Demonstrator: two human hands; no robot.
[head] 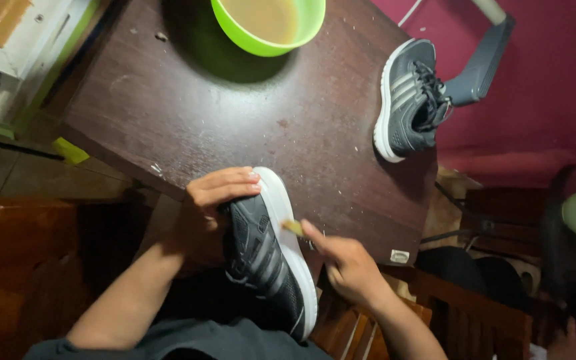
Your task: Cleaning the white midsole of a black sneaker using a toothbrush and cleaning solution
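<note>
Dark sneaker (268,267) lies toe-up lengthwise; left hand (218,193) grips its toe, right hand (348,263) pinches a brush (293,228).

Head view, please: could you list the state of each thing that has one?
Near shoe: on its side, gripped by left hand.
Brush: held by right hand, against the shoe's white sole.
Far shoe: upright, laced, untouched.
Green bowl: holds murky liquid.

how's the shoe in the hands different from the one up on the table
The held shoe is gripped by the left hand and tipped on its side over the table edge; the far shoe rests untouched on the table. The right hand puts a small brush to the held shoe's sole only. Both are dark grey, white-soled.
</note>
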